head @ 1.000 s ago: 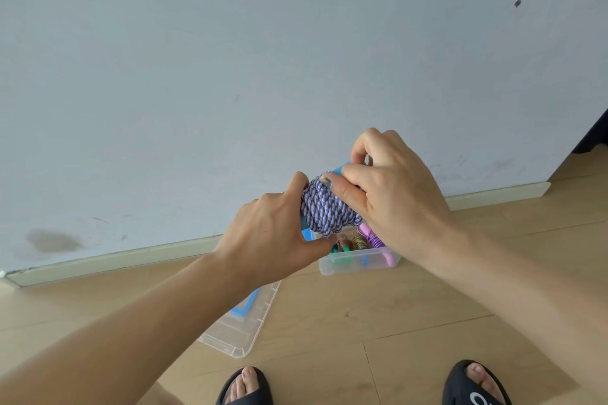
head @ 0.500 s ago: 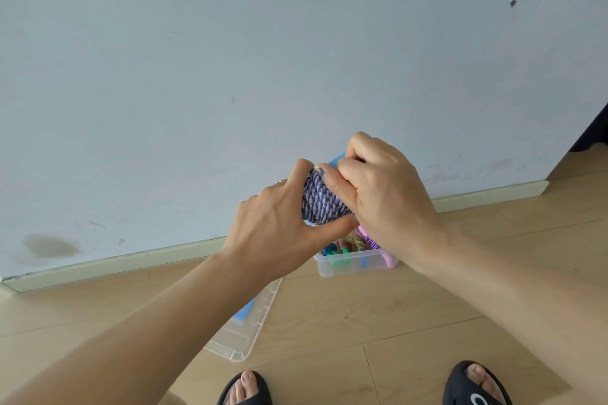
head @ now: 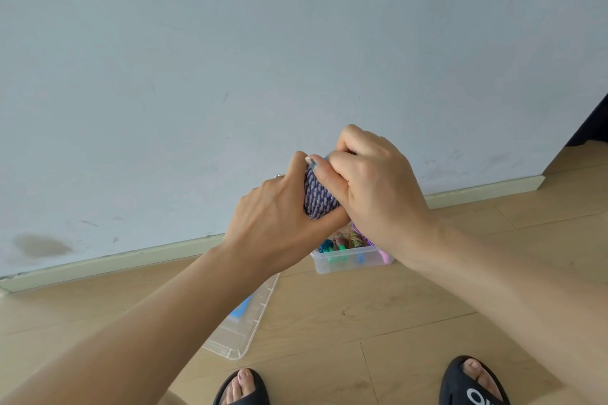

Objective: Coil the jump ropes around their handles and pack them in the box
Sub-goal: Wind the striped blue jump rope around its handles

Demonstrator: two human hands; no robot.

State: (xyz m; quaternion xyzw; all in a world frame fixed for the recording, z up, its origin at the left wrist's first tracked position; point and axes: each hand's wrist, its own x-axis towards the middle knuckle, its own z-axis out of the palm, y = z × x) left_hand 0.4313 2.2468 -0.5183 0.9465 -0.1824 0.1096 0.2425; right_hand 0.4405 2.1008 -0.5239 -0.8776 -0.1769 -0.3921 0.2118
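Observation:
A purple-and-white braided jump rope (head: 317, 196) is wound in a tight coil around blue handles, of which only a sliver shows at the top. My left hand (head: 276, 220) grips the coil from the left and below. My right hand (head: 371, 187) curls over its top and right side, thumb pressed on the rope. Both hands hold it in the air above a small clear plastic box (head: 352, 260) on the floor by the wall. Inside the box lie several coiled ropes in blue, green, gold and purple.
The box's clear lid (head: 243, 325) with a blue clip lies on the wooden floor to the left of the box, partly under my left forearm. A pale wall and skirting board stand just behind. My feet in black sandals (head: 473, 381) are at the bottom edge.
Both hands have closed tighter around the coil and lifted it slightly; less of the rope and blue handle shows than one second ago.

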